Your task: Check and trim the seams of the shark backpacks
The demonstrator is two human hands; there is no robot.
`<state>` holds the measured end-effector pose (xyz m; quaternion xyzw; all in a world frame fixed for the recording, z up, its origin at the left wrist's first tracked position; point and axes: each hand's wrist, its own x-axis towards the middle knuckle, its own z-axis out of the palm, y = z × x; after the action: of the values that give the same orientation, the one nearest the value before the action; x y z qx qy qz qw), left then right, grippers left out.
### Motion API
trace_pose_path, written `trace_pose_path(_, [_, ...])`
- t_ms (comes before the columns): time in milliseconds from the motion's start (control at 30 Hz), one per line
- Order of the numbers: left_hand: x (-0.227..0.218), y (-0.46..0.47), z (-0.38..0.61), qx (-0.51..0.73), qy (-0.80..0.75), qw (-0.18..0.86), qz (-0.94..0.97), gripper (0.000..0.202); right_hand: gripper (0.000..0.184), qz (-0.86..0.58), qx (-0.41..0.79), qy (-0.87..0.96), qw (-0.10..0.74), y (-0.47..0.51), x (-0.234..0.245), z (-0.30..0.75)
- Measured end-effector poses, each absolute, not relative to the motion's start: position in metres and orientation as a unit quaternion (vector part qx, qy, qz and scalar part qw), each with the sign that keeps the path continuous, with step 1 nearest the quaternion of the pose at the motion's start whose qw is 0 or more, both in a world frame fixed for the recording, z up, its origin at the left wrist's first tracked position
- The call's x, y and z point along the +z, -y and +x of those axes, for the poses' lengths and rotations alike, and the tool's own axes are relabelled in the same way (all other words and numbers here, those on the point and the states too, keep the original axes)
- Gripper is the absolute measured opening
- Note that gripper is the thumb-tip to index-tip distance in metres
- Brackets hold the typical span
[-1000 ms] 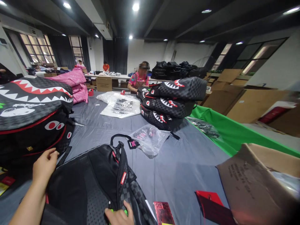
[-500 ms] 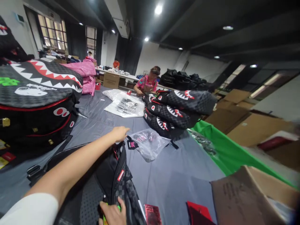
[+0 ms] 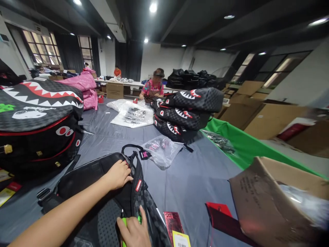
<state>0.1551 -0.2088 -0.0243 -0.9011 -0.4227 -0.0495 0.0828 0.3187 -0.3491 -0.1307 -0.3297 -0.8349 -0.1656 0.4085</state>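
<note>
A black backpack [image 3: 92,178] lies back-up on the grey table in front of me. My left hand [image 3: 118,175] rests on its upper part beside the top handle [image 3: 130,148], fingers curled against the fabric. My right hand [image 3: 133,231] sits at the bottom edge of the view, closed around a thin green object [image 3: 123,224] pressed against the backpack's checkered side. A small pink-and-black tag [image 3: 145,155] hangs off the handle. A clear plastic bag [image 3: 163,151] with small items lies just beyond it.
Shark-mouth backpacks are stacked at my left [image 3: 36,120] and mid-table [image 3: 187,113]. Red cards [image 3: 173,223] and a red folder [image 3: 223,219] lie at my right, beside an open cardboard box [image 3: 277,202]. A seated person [image 3: 153,87] works at the far end. Pink backpacks [image 3: 82,85] sit far left.
My left arm pulled back from its reach toward the handle and tag; the hand now rests lower on the backpack's top. The view swung slightly. My right hand stayed put.
</note>
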Motion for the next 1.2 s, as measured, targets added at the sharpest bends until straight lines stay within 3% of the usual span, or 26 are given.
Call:
trace_pose_path(133, [-0.014, 0.214, 0.163, -0.023, 0.425, 0.071, -0.902, 0.037, 0.033, -0.347, -0.207, 0.841, 0.358, 0.347, -0.12, 0.355])
trace_pose_path(267, [-0.013, 0.239, 0.17, -0.054, 0.429, 0.025, -0.901, 0.031, 0.038, -0.369, -0.176, 0.854, 0.321, 0.348, -0.118, 0.387])
trace_pose_path(567, [-0.03, 0.252, 0.171, -0.134, 0.439, -0.021, -0.888, 0.016, 0.046, -0.397, -0.103, 0.84, 0.354, 0.349, -0.112, 0.376])
trace_pose_path(767, [-0.05, 0.273, 0.169, -0.231, 0.429, 0.011, -0.873, 0.009, 0.035, -0.539, 0.116, 0.719, 0.424, 0.335, -0.073, 0.359])
trace_pose_path(900, [-0.06, 0.275, 0.167, -0.243, 0.43, 0.021, -0.869, 0.008, 0.037, -0.503, 0.377, 0.522, 0.577, 0.301, -0.035, 0.335])
trace_pose_path(1000, [-0.069, 0.273, 0.164, -0.246, 0.437, 0.013, -0.865, 0.012, 0.041, -0.47, 0.442, 0.463, 0.608, 0.27, -0.033, 0.323])
trace_pose_path(1200, [-0.071, 0.28, 0.164, -0.27, 0.456, 0.028, -0.848, 0.009, 0.041, -0.547, 0.418, 0.496, 0.529, 0.265, -0.066, 0.341])
